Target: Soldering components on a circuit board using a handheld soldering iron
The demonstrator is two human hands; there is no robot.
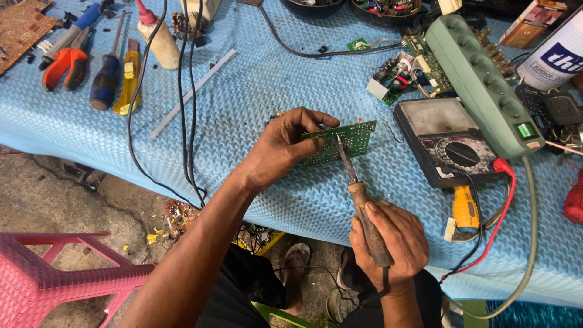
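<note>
i see my left hand [280,149] pinched on the left end of a green circuit board [343,141], holding it tilted just above the blue mat [255,91], near the middle of the table. my right hand [388,243] is wrapped tight round the wooden handle of a soldering iron [359,194], nearer to me, and its tip touches the board's face. just right of the board lies a multimeter [446,143], with a green power strip [480,79] beyond it. far left lie orange pliers [64,64] and a blue screwdriver [106,79].
</note>
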